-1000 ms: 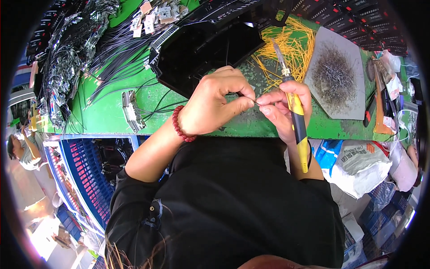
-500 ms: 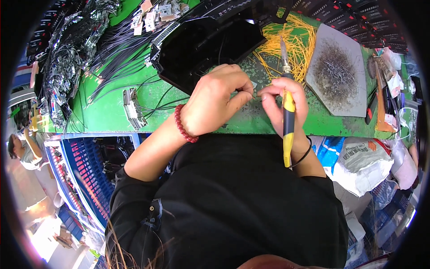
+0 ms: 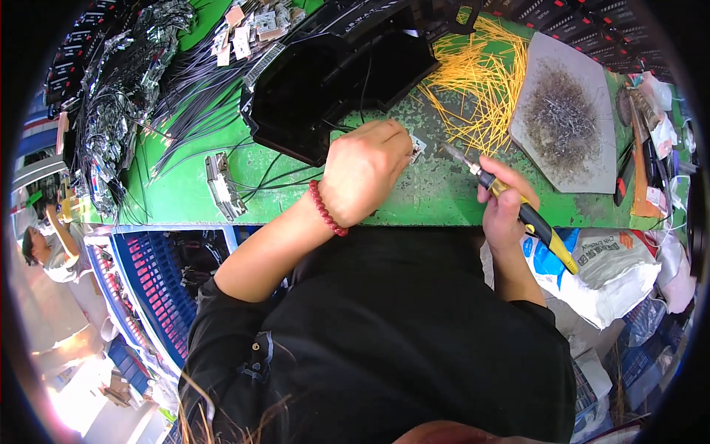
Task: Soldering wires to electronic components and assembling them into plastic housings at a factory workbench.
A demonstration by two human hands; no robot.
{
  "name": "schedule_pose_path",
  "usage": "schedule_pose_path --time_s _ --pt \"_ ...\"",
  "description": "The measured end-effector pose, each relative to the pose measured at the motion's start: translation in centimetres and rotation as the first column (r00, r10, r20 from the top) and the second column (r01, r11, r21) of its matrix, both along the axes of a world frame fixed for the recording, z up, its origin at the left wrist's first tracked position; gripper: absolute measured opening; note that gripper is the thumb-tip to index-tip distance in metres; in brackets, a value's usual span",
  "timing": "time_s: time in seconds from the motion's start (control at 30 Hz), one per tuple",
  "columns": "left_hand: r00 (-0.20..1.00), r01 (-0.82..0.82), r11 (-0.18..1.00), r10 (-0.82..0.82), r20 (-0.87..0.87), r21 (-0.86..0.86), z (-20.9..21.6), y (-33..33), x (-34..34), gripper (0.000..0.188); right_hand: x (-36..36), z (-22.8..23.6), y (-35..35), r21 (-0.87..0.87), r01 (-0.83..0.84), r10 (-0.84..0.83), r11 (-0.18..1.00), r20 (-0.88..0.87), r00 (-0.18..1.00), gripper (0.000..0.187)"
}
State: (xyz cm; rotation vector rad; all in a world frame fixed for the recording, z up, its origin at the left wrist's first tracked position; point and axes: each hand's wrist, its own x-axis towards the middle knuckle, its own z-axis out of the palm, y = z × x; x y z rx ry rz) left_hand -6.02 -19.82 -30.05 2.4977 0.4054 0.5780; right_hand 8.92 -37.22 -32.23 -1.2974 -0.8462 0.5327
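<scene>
A soldering iron (image 3: pixel 538 235) with a yellow and black handle sits in the closed fingers of my right hand (image 3: pixel 506 198). Its metal tip slants up and left, a short gap from a small pale circuit board (image 3: pixel 418 148). That board shows at the fingertips of my left hand (image 3: pixel 370 169), which is closed round it; the fingers' undersides are hidden. A thin black wire (image 3: pixel 367 89) runs across the large glossy black housing (image 3: pixel 325 81) down toward my left hand. The housing lies on the green table just beyond that hand.
Yellow wires (image 3: pixel 481 85) are heaped beyond my right hand, with a stained grey board (image 3: pixel 566 111) to their right. Black cables (image 3: pixel 196 111) and small boards (image 3: pixel 255 29) lie at the far left. A metal-sided part (image 3: pixel 222 186) stands near the front edge (image 3: pixel 310 226).
My right hand has moved away from my left fingers to the right. The soldering iron has swung from upright to a slant, its tip now toward the small board.
</scene>
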Motion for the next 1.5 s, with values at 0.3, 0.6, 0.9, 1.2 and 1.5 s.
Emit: schedule_pose_path --time_s 0.3,0.6,0.9,1.2,1.5 --pt "0.998 0.016 0.999 -0.014 -0.054 0.040 0.26 0.12 0.00 0.011 -0.69 -0.15 -0.56 -0.078 -0.031 0.036 0.996 0.059 0.998 0.021" --pt "0.999 0.035 0.999 -0.034 -0.040 0.030 0.12 0.35 -0.05 0.011 -0.77 -0.04 -0.19 -0.116 -0.034 0.052 0.993 0.154 0.987 0.016" --pt "0.997 0.046 0.998 -0.043 -0.060 0.052 0.07 0.48 -0.11 0.011 -0.72 -0.52 -0.67 -0.057 0.000 0.011 0.998 0.199 0.980 0.016" --pt "0.997 0.043 0.996 -0.039 -0.061 0.079 -0.11 0.27 -0.02 0.010 -0.71 -0.31 -0.81 -0.064 -0.014 0.026 0.998 0.193 0.981 0.016" --pt "0.999 0.023 0.997 -0.020 -0.029 0.073 -0.08 0.24 0.13 0.011 -0.80 0.04 -0.21 -0.074 -0.020 0.035 0.997 0.215 0.976 0.015"
